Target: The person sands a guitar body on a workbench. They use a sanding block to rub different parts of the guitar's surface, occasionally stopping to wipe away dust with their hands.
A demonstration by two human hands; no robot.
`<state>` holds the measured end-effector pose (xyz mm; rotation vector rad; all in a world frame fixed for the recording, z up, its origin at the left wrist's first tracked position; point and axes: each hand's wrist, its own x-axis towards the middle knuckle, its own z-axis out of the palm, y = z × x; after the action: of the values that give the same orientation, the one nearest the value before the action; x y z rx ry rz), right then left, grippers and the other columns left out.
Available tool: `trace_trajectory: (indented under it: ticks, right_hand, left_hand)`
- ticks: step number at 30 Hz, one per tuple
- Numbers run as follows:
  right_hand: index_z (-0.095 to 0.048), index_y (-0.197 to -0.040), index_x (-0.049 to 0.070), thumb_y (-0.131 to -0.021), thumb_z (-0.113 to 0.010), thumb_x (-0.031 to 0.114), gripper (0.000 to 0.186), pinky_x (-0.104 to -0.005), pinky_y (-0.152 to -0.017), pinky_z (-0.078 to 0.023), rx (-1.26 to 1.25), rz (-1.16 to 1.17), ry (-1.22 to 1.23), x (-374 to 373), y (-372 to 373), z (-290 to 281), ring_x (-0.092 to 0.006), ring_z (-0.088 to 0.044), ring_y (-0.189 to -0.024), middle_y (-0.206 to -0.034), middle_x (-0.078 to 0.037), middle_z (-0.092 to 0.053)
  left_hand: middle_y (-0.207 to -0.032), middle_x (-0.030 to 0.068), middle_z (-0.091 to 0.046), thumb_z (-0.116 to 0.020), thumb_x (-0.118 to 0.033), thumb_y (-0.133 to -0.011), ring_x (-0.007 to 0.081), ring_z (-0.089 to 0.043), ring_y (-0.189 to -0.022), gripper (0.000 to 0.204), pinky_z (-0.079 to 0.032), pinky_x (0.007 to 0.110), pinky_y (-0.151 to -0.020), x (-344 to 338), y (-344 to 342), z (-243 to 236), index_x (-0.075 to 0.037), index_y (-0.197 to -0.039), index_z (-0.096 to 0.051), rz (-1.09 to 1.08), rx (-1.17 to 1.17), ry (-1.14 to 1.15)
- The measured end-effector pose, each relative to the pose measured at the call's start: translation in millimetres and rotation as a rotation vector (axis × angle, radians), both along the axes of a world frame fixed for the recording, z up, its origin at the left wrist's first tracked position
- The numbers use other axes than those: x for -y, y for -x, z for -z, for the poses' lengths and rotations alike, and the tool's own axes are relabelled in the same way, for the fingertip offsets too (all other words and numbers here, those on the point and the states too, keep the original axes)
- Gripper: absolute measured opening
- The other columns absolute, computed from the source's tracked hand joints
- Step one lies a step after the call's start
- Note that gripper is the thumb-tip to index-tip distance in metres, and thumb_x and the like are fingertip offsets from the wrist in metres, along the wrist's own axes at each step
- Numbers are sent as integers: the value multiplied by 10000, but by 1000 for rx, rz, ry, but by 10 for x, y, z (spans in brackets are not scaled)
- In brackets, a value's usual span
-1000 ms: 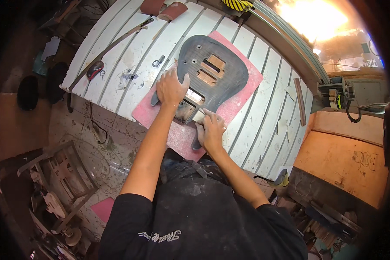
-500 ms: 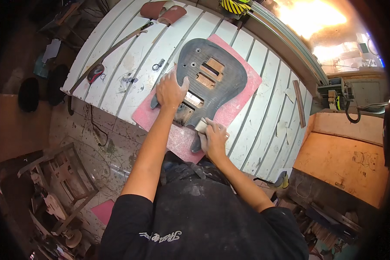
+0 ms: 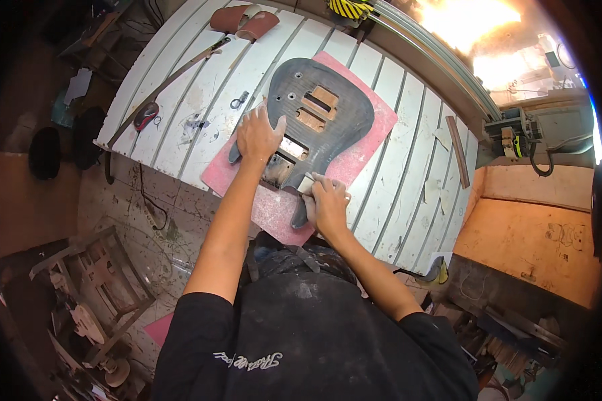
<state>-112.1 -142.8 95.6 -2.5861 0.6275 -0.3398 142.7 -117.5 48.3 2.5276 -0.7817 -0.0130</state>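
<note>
A dark grey electric guitar body [image 3: 344, 123] with bare-wood cavities lies flat on a dusty pink mat [image 3: 379, 123]. My left hand [image 3: 259, 137] rests on its left side, fingers stretched out toward the edge and thumb apart. Close to me, my right hand [image 3: 329, 204] is closed around a small pale sanding block [image 3: 306, 184]. The block touches the body's edge beside the neck end, near the lower horn [image 3: 299, 212]. My fingers hide part of the block, and its underside cannot be seen.
The mat lies on a white slatted table [image 3: 180, 127]. Rolled red-brown sandpaper [image 3: 257, 25] sits at the far left, near a long thin bar [image 3: 170, 80] and a red-and-black tape measure [image 3: 146, 116]. A wooden strip [image 3: 457, 152] lies at the right.
My right hand and the block have moved slightly up along the guitar body's edge. My left hand stays on the body. The whole view has shifted a little.
</note>
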Motion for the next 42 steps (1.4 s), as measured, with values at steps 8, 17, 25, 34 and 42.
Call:
trace_trajectory:
  ticks: [8, 17, 25, 34, 42]
  right_hand:
    - [-706, -1094, 76, -858, -796, 159, 266, -582, -952, -462, -58, -65, -62, -53, 135, 55, -448, -581, -1147, -1387, -96, -660]
    - [-685, -1085, 79, -868, -790, 180, 261, -595, -952, -466, -26, -19, -88, -164, 208, 65, -445, -563, -1183, -1418, -78, -634]
    - [-681, -1008, 75, -873, -783, 191, 206, -575, -998, -440, 4, -108, -110, -224, 391, 104, -453, -569, -1209, -1368, -117, -672]
    - [-694, -973, 71, -824, -806, 127, 195, -556, -1032, -454, -64, -329, -321, -60, 932, 140, -392, -581, -1227, -1371, -84, -673]
    - [-719, -1002, 101, -854, -769, 100, 157, -549, -1134, -339, 118, 288, -160, 906, 1393, 464, -400, -502, -1301, -1436, -92, -648]
  left_hand:
    - [-1371, 237, -652, -642, -623, -934, 411, -608, -1287, 845, -465, 535, -1091, -3, -54, -68, -19, -1514, -531, 52, -22, -76]
    - [-1450, 238, -612, -594, -680, -957, 396, -557, -1368, 917, -384, 550, -1165, -10, -80, 1, -8, -1568, -469, 87, 27, -127]
    - [-1590, 240, -509, -512, -610, -1037, 396, -467, -1474, 846, -306, 565, -1232, -10, -79, 143, -12, -1623, -397, 104, 127, -135]
    - [-1716, 257, -303, -504, -547, -1051, 443, -244, -1602, 827, -173, 610, -1294, 54, 834, 52, -4, -1651, -332, 166, 189, -180]
    - [-1704, 262, -319, -568, -450, -1021, 423, -257, -1600, 797, -195, 601, -1288, -768, 2162, -34, 40, -1616, -365, 479, 38, -155]
